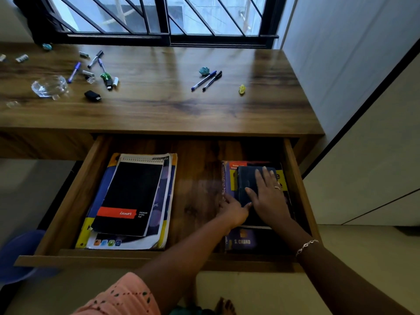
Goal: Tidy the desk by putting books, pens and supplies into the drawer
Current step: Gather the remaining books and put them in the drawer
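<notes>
Both hands are down in the open drawer. The right hand lies flat, with its fingers straight, on top of a small dark blue book. That book sits on a purple book with some yellow on it. The left hand is just beside the right one and touches the left edge of that pile. One finger points out along the purple book, and I cannot tell if this hand grips anything. Left of the hands, across a bare bit of drawer floor, a black spiral pad lies on a bigger book. Up past the hands, on the desk, two pens lie side by side. A blue-green paper ball is just beside them, and a yellow scrap is to their right. Far up and left of the hands are more pens, a glass dish and a small black thing.
</notes>
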`<state>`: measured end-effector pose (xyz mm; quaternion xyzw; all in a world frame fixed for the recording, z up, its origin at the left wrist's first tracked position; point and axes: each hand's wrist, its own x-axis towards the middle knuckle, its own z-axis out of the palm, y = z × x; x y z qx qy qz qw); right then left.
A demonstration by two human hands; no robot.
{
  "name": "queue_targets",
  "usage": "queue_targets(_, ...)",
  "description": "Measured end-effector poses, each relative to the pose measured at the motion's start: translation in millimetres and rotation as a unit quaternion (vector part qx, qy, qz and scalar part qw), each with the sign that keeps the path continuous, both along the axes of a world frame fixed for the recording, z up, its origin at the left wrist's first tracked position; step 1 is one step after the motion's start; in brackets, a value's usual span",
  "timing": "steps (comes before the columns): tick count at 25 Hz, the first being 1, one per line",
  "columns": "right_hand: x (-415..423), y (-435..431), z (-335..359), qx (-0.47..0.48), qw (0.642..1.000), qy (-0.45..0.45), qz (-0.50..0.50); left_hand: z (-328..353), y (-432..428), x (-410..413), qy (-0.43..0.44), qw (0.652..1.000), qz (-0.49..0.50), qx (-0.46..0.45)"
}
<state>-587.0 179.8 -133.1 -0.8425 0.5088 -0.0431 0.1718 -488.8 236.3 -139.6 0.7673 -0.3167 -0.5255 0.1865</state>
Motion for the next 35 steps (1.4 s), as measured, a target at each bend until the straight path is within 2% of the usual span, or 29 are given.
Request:
queue_targets(4,-2,1,-18,-0.049,0.997,0.053,0.028,-2,2,0,-0.013,0.999,-0.029,-0.024)
queue_targets(7,-3,4,-21,-0.064,0.996,0.055,0.027,-6,11,14,0.034,0.997,-0.038,-0.058)
queue_targets(9,-2,6,-18,-0.066,0.996,0.056,0.024,-4,21,26,0.024,0.993,-0.059,-0.099)
queue_targets(11,2,8,-13,-0.061,0.996,0.06,0.01,-3,33,40,-0.112,0.979,-0.121,-0.121)
queue_targets(13,13,10,-5,-0.052,0.997,0.052,0.005,-3,48,58,-0.283,0.934,-0.168,-0.139)
queue_targets(14,21,13,0,-0.052,0.998,0.044,0.017,-4,55,67,-0.342,0.91,-0.18,-0.152)
queue_targets(16,38,25,6,-0.047,0.997,0.024,0.061,-3,72,84,-0.4,0.882,-0.188,-0.162)
queue_targets(19,60,59,12,-0.011,0.992,-0.016,0.123,-2,90,102,-0.42,0.874,-0.186,-0.161)
queue_targets(22,75,102,14,-0.003,0.986,-0.026,0.163,-1,113,108,-0.41,0.88,-0.164,-0.176)
queue_targets(29,85,164,10,-0.031,0.989,-0.017,0.145,2,158,109,-0.411,0.865,-0.173,-0.229)
queue_targets(35,86,172,7,-0.076,0.99,-0.06,0.104,-5,169,110,-0.411,0.851,-0.156,-0.287)
